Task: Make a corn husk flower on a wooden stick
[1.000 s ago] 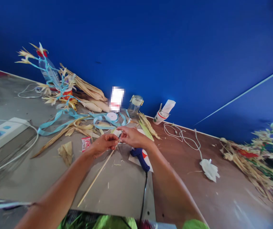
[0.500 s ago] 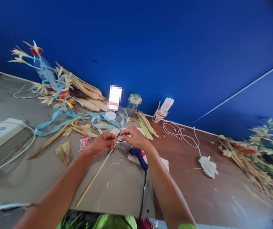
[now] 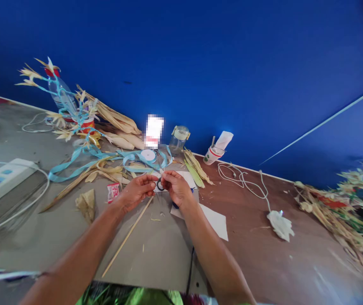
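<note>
Above the middle of the table, my left hand and my right hand are close together, thumbs and fingers pinched. A small pale bit shows at the right fingertips, too small to name; what the left fingers pinch is hidden. Between the hands a black ring shows, perhaps a scissors handle; I cannot tell whether it is held. Below the left hand a thin wooden stick lies slanting on the table. White paper lies beneath the right forearm, which almost wholly hides a dark blue glue gun.
Light blue ribbon and dried corn husks lie behind my hands. Along the wall stand a lidded jar and a paper cup. A power strip is at left; husk flowers stand behind it.
My right hand has turned, its fingers now pointing more upward, and its forearm has come over the glue gun. The left hand stays nearly in place. The view has shifted slightly.
</note>
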The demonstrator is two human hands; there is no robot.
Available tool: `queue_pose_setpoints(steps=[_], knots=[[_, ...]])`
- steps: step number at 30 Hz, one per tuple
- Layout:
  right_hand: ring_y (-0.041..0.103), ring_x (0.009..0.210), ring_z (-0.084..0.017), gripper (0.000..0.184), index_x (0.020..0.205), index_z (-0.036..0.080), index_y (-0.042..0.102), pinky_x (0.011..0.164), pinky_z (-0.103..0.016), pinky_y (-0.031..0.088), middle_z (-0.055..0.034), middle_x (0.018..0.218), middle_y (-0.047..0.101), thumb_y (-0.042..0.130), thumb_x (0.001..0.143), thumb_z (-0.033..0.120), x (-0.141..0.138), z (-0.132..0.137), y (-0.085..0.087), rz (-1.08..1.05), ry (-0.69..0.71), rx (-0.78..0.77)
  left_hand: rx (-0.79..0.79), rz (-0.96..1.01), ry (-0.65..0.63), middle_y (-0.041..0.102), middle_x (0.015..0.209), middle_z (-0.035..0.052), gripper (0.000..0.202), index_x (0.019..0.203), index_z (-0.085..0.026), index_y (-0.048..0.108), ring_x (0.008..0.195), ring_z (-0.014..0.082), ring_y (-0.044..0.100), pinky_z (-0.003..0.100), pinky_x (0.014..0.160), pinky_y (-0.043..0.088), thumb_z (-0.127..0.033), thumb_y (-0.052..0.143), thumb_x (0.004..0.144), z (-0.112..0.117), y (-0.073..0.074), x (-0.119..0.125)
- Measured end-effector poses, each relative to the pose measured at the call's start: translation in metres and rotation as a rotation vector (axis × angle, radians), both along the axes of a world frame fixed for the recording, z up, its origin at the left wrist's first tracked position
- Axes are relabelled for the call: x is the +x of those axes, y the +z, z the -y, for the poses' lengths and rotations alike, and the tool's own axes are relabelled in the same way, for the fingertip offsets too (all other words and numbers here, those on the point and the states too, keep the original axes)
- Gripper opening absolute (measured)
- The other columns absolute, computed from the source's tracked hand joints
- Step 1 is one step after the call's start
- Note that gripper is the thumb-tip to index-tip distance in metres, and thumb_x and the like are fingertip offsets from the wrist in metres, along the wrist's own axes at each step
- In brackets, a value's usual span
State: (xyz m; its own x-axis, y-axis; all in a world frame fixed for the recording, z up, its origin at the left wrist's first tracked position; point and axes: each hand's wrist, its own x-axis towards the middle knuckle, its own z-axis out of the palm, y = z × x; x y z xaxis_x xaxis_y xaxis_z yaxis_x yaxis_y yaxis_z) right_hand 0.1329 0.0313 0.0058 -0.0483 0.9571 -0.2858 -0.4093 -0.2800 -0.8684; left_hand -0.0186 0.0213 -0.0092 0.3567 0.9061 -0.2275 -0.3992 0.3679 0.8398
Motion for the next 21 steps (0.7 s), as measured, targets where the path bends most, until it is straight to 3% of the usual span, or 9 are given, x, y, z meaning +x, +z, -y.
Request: queue_pose_setpoints(steps=[7,13,21], knots=[[0.049,0.050,-0.007,0.027,0.072,0.019,0.059,0.048,-0.019,0.036,0.0081,0.056,0.057,0.077,0.052,0.016,-0.014,0.005,-0.010,-0.255,-0.117,-0.146,0.002,0.038,0.024,0.063,0.070,0.0000,0.036,0.085,-0.013,0.069,0.057,0.0076,0.056,0.020,0.055,0.044,-0.024,0.086,0.055,0.001,-0.002,0.003],[0.053,0.053,-0.011,0.026,0.075,0.020,0.056,0.044,-0.022,0.038,0.0060,0.062,0.060,0.076,0.059,0.018,-0.026,0.011,-0.020,-0.391,-0.021,-0.081,0.013,0.067,0.008,0.066,0.072,0.0040,0.034,0.087,-0.011,0.071,0.060,0.0088,0.056,0.021,0.059,0.044,-0.024,0.085,0.058,0.000,-0.006,0.004],[0.054,0.056,-0.010,0.022,0.074,0.019,0.059,0.048,-0.022,0.042,0.0051,0.064,0.062,0.074,0.059,0.012,-0.031,0.015,-0.019,-0.398,-0.096,-0.066,0.009,0.086,0.047,0.062,0.064,-0.0007,0.027,0.077,-0.012,0.071,0.051,0.0052,0.050,0.021,0.058,0.045,-0.023,0.085,0.057,-0.001,-0.009,0.005]])
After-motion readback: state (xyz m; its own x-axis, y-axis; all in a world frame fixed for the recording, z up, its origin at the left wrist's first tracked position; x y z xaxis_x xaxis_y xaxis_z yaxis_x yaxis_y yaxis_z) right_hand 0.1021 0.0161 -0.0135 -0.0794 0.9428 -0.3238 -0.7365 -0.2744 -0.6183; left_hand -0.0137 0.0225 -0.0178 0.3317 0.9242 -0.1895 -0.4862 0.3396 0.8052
